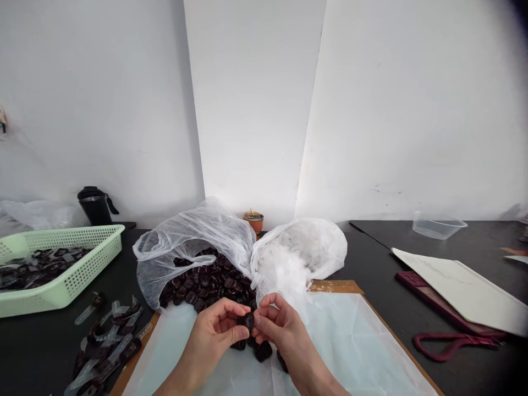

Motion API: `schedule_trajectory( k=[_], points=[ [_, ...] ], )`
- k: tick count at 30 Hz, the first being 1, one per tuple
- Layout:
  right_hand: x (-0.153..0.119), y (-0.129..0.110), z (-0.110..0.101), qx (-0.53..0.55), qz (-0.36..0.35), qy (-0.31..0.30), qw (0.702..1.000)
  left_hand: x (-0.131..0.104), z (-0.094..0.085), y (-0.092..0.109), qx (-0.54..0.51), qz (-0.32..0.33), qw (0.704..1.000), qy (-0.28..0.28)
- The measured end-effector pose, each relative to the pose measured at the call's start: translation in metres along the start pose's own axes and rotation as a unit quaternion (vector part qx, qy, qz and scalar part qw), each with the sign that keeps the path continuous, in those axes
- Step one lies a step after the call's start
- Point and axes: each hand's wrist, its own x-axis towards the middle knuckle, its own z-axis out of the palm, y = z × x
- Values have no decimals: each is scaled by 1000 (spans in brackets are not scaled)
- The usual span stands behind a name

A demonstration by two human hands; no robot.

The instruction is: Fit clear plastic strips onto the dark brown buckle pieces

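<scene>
Pinching dk pc (247, 320) w/ L hand (212, 334), R hand (285, 331) fingers narrow alongside, hold unclear.

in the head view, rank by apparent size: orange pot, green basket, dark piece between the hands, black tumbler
1. Green basket, though cut off by the frame
2. Black tumbler
3. Orange pot and dark piece: unsure, the piece is nearer and partly covered

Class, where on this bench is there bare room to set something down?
One patch is the pale blue sheet, right of the right hand and nearer than the white bag. Bare black table also lies between the green basket and the picture's bottom-left corner. It is crowded around the left hand, with dark pieces heaped behind.
</scene>
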Motion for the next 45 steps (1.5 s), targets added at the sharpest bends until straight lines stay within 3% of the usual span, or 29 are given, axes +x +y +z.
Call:
schedule_trajectory(
  k=[7, 14, 24, 33, 38, 45],
  points=[
    [-1, 3, 3, 21, 4, 6, 1000, 0, 0, 2, 6, -7, 1000, -6],
    [-2, -7, -4, 55, 47, -38, 997, 0, -4, 1, 50, 18, 999, 8],
    [3, 5, -6, 50, 70, 8, 996, -1, -1, 0, 42, 9, 999, -14],
    [2, 6, -7, 41, 68, -4, 997, -2, -2, 3, 62, -4, 997, -37],
    [0, 1, -7, 40, 61, -15, 997, -1, -5, 3, 81, 6, 996, -23],
    [5, 11, -12, 42, 69, -11, 997, -1, -5, -1, 77, -7, 996, -34]
  ],
)
